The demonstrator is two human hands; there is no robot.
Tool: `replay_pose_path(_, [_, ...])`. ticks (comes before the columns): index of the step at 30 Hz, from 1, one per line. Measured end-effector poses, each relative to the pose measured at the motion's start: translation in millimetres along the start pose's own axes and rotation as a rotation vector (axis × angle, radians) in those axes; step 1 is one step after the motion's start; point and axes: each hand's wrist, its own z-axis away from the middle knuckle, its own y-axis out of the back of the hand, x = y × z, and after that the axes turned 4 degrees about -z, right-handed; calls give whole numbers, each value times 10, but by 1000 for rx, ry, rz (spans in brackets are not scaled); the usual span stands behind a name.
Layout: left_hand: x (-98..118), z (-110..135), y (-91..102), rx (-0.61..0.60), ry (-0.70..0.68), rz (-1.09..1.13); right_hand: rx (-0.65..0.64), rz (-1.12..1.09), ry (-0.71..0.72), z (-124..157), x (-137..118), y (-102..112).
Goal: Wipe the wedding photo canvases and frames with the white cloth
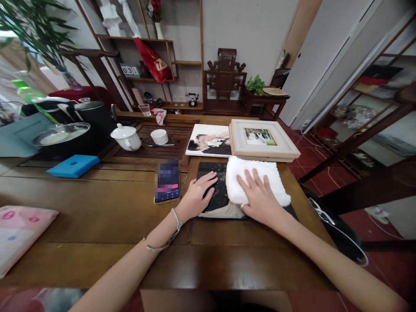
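A dark photo panel [212, 210] with a pale patch along its lower edge lies flat on the wooden table. My left hand [199, 195] rests on the panel's left side, fingers stretched out and holding nothing. Over the panel's right part lies a white cloth [277, 177], which hides what is under it. My right hand [258, 190] presses flat on this cloth with its fingers spread. A smartphone [167, 182] with a lit screen lies left of my left hand. Just beyond the panel are a white photo print [209, 149] and a framed photo [263, 138].
To the left are a blue block [74, 166], a lidded white cup [126, 138], a small white bowl [159, 137] on a tea tray [143, 151], and a glass-lidded pot [61, 134]. A pink package [26, 234] lies at the near left. The table's right edge is close to the panel.
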Motion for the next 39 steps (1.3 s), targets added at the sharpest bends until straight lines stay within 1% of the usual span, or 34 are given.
replay_pose_path(4, [8,-2,11,-11,2,-3,-1,5,124,528,-283,-5])
replay_pose_path(6, [6,-2,11,-9,2,2,1,-8,175,684,-323,8])
replay_pose_path(7, [3,-1,9,-5,1,6,-4,-16,192,706,-305,21])
replay_pose_path(8, [0,-1,6,0,0,9,-12,-22,198,688,-267,36])
replay_pose_path(10, [-11,-1,-5,12,-3,21,-22,-16,172,553,-158,72])
replay_pose_path(12, [-26,-4,-18,22,-5,37,-19,12,110,339,-76,104])
replay_pose_path(14, [-41,-11,-29,33,-5,61,-21,38,50,128,-92,120])
replay_pose_path(15, [-48,-16,-30,36,-4,76,-21,54,28,45,-148,118])
replay_pose_path(17, [-57,-28,-23,31,6,118,-14,107,9,-51,-346,98])
replay_pose_path(19, [-57,-39,-2,18,29,170,1,177,47,-53,-614,65])
replay_pose_path(22, [-48,-46,37,38,53,238,31,227,173,66,-974,38])
replay_pose_path(24, [-41,-46,53,72,42,259,53,207,254,180,-1089,55])
replay_pose_path(25, [-38,-45,54,87,34,258,56,177,292,239,-1096,75])
replay_pose_path(26, [-36,-44,52,98,25,249,51,132,327,297,-1069,100])
replay_pose_path(28, [-35,-40,35,105,8,203,19,1,371,404,-927,153])
replay_pose_path(30, [-38,-35,9,97,-19,136,-29,-135,361,480,-702,191])
replay_pose_path(32, [-45,-27,-18,97,-52,80,-62,-235,306,503,-438,201])
replay_pose_path(34, [-55,-19,-39,106,-73,49,-60,-306,232,456,-183,191])
replay_pose_path(36, [-62,-12,-51,111,-80,35,-35,-383,154,338,24,184])
replay_pose_path(39, [-65,-5,-54,109,-77,27,1,-512,25,60,186,220])
